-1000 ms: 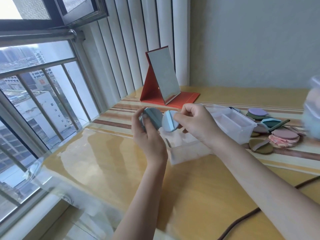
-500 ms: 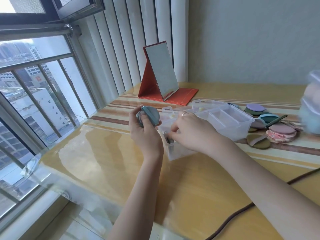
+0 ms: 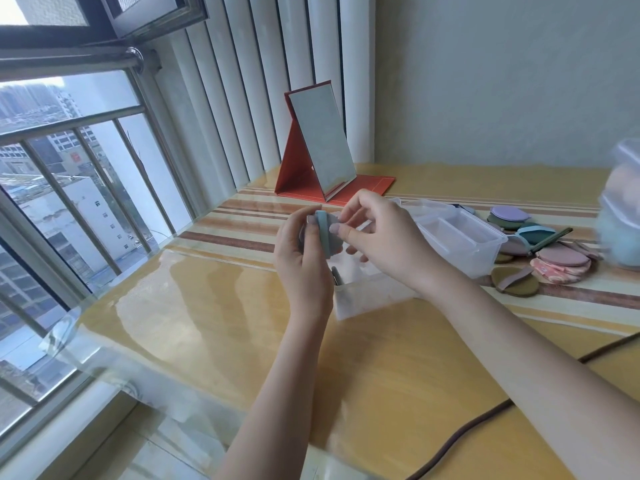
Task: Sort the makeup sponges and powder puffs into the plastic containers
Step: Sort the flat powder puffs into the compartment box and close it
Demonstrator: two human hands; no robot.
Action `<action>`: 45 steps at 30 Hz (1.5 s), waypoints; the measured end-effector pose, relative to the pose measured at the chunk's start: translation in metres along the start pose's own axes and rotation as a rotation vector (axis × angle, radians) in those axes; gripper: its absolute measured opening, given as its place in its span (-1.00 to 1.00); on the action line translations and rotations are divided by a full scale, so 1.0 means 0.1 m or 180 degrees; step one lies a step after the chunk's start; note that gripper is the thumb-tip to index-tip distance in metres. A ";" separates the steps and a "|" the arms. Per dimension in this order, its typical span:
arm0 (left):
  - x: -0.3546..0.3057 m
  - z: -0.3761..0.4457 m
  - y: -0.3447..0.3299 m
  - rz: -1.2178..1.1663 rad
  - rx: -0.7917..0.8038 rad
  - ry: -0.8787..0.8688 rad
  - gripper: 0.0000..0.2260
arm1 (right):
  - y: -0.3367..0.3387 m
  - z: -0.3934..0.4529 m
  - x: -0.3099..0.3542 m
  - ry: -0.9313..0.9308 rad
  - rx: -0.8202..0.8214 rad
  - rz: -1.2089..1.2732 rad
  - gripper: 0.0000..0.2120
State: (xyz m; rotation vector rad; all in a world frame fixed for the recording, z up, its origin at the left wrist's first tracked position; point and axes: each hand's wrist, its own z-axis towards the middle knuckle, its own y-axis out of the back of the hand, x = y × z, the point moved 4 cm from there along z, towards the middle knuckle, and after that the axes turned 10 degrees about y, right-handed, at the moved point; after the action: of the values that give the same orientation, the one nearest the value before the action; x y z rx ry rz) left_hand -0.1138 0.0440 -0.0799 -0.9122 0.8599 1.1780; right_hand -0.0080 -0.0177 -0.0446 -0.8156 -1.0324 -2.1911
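**A:** So here's where we are: our left hand (image 3: 304, 251) is curled round a round blue-grey powder puff (image 3: 325, 233), held on edge up above the clear plastic compartment box (image 3: 460, 233). Our right hand (image 3: 384, 237) has its thumb and forefinger pinching the same puff's right edge. What worries us?

**B:** Mostly the hand-over. Both hands have it by the rim, and it's soft, so if we let go with one hand before the other has a proper hold, we reckon it flops out and lands on the glossy yellow tabletop (image 3: 214, 327), or rolls toward the window-side edge. There's also something grey behind the puff in the left hand, maybe a second one. We can't tell. If it is, pulling one free could drag the other loose.

**A:** And the box?

**B:** It's just below and right of the hands, near compartment partly hidden by our right wrist, so we'd be dropping it in half blind. Wrong slot is a real risk.

**A:** The rest of the pile?

**B:** The heap of loose round puffs in purple, pink and olive (image 3: 540, 254) sits right of the box, well apart from both hands.
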 end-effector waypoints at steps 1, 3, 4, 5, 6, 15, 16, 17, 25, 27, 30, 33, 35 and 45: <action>0.01 0.01 0.00 -0.0005 0.0024 0.0008 -0.77 | 0.01 0.00 -0.01 -0.0044 -0.0069 0.0060 -0.84; 0.02 0.01 -0.01 -0.0019 0.0057 0.0003 -0.73 | 0.01 0.00 -0.04 -0.0224 -0.0108 0.0362 -0.82; 0.01 0.01 -0.01 -0.0018 0.0049 -0.0002 -0.73 | 0.00 0.00 -0.05 -0.0315 -0.0126 0.0529 -0.81; 0.01 0.01 -0.01 -0.0010 0.0007 -0.0009 -0.73 | 0.00 0.00 -0.06 -0.0378 -0.0174 0.0643 -0.81; 0.01 0.00 0.00 0.0000 -0.0068 -0.0011 -0.75 | 0.02 0.00 -0.07 -0.0410 -0.0241 0.0682 -0.81; 0.07 0.05 0.08 -0.0043 -0.0467 0.0091 -0.70 | -0.01 -0.04 0.13 0.0272 0.0239 -0.0674 -0.87; 0.07 0.05 0.08 -0.0018 -0.0460 0.0069 -0.70 | -0.03 -0.04 0.15 0.0340 0.0297 -0.0841 -0.87; 0.07 0.05 0.07 -0.0007 -0.0467 0.0062 -0.72 | -0.05 -0.05 0.16 0.0388 0.0344 -0.0982 -0.88; 0.07 0.05 0.09 -0.0004 -0.0644 0.0088 -0.85 | -0.11 -0.06 0.14 0.0414 0.0758 -0.1441 -0.89; 0.07 0.04 0.08 0.0060 -0.0623 0.0092 -0.87 | -0.14 -0.08 0.09 0.0264 0.0858 -0.1520 -0.85; 0.07 0.03 0.07 0.0077 -0.0557 0.0028 -0.92 | -0.17 -0.07 0.01 0.0153 0.0922 -0.1592 -0.74; 0.07 0.03 0.06 0.0028 -0.0496 0.0006 -0.93 | -0.10 -0.02 -0.04 0.0122 0.0666 -0.1270 -0.74; 0.05 0.03 0.05 -0.0035 -0.0428 -0.0014 -0.92 | -0.01 0.00 -0.06 0.0027 0.0223 -0.0843 -0.83; 0.00 0.01 0.02 0.0227 -0.0144 -0.0278 -0.89 | 0.04 0.02 -0.11 -0.0172 -0.0028 0.0187 -0.87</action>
State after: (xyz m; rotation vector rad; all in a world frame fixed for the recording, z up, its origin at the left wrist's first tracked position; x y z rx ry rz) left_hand -0.1160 0.0454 -0.0795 -0.8661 0.8036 1.2941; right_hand 0.0023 -0.0152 -0.0493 -0.9025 -1.0128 -2.1362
